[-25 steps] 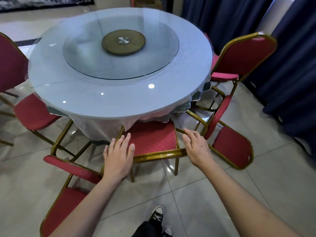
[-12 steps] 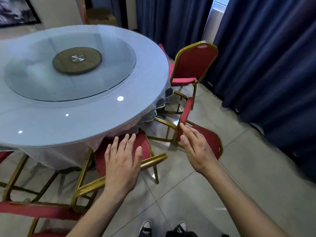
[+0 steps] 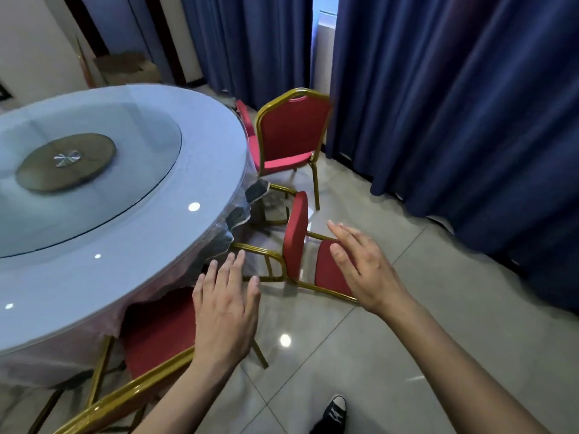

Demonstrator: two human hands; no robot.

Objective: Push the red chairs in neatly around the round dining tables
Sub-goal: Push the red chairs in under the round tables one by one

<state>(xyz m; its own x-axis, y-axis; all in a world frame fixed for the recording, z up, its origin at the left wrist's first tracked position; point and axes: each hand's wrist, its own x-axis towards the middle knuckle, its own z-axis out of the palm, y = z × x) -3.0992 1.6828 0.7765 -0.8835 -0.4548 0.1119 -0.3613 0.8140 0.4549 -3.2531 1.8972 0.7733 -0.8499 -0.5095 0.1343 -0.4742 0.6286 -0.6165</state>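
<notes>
Change since half a second ago: both hands have lifted off the gold frame of the near chair (image 3: 156, 336) and hang in the air; the view has swung right, so the round table (image 3: 131, 245) now sits at the left.
Left hand (image 3: 227, 311): palm down, fingers spread, holding nothing, above the near chair's right edge.
Right hand (image 3: 365, 267): palm down, fingers loosely spread, empty, over the fallen chair (image 3: 297, 236).
Near chair: red padded seat, gold metal frame, seat partly under the tablecloth (image 3: 219, 242).
Fallen chair: same red and gold, lying tipped on the tile floor (image 3: 391, 355) just beside the table, legs pointing toward it.
Upright chair (image 3: 291, 133): red back with gold rim, standing at the table's far right edge, in front of the blue curtains (image 3: 454, 104).
Fourth chair (image 3: 246, 117): only a red sliver shows behind the table rim.
Count: four red chairs, one table, two hands.
Table top: glass turntable (image 3: 103, 170) with a round brown hub (image 3: 65, 161).
</notes>
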